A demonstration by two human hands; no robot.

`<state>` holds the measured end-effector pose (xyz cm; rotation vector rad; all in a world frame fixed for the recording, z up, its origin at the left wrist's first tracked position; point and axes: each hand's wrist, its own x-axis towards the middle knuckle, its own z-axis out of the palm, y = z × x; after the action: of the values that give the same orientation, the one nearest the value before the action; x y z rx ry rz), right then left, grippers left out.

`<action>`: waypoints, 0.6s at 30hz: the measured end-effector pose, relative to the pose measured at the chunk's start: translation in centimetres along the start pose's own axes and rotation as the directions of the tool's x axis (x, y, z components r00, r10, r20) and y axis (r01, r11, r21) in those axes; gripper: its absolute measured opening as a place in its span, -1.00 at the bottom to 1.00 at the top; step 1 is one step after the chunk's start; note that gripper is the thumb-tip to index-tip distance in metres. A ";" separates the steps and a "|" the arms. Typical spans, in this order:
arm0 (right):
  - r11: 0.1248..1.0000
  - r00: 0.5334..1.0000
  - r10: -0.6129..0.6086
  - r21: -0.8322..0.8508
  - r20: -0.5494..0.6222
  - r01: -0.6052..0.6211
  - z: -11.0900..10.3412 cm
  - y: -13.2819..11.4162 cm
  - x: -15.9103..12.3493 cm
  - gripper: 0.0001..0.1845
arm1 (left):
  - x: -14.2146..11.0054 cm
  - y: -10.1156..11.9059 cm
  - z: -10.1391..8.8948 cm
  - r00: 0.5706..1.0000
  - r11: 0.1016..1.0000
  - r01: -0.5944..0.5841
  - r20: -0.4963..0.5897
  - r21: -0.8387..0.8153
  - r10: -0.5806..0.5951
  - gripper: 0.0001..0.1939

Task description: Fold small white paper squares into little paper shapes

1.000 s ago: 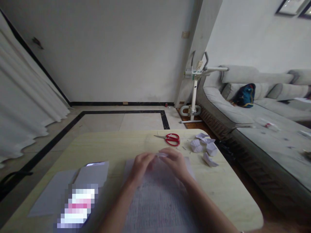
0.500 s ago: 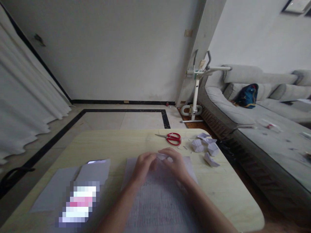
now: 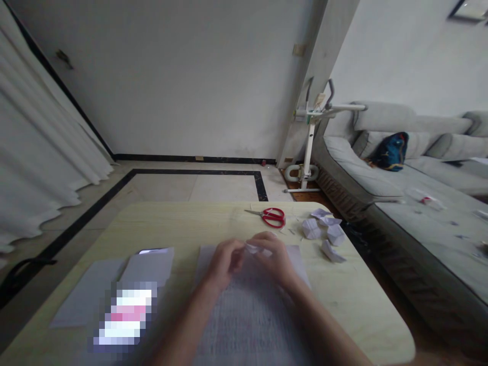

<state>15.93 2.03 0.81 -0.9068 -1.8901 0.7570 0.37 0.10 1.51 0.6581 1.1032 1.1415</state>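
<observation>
Both of my hands meet above a large printed sheet of paper [image 3: 251,315] on the table. A small piece of white paper [image 3: 253,248] is pinched between them. My left hand [image 3: 229,256] closes on its left end, fingers curled. My right hand [image 3: 272,254] grips it from the right, with the fingers arched over the top. Much of the small paper is hidden by the fingers. Beyond the hands lie red-handled scissors [image 3: 272,217], blades pointing left. Several folded white paper pieces [image 3: 311,229] lie to the right of the scissors.
At the table's left are white paper sheets [image 3: 89,292], a partly covered phone-like object [image 3: 152,251] and a pixelated bright screen [image 3: 127,315]. Small paper scraps [image 3: 292,231] lie near the scissors. A grey sofa [image 3: 430,213] stands right of the table [image 3: 366,310]; exercise equipment [image 3: 308,147] stands behind.
The camera view has shifted slightly. Both hands stay together on the small paper, with only slight finger movement; the scissors and folded pieces stay in place.
</observation>
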 end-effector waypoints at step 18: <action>0.999 0.999 -0.031 -0.042 -0.034 0.030 -0.1 -0.8 -0.1 -0.69 | -0.9 1.0 -0.3 1.000 0.991 -0.014 0.017 0.137 0.012 -0.78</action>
<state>15.79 1.56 1.41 -0.9091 -1.8915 0.6820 -0.31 -0.47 2.58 0.7811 1.1722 1.0762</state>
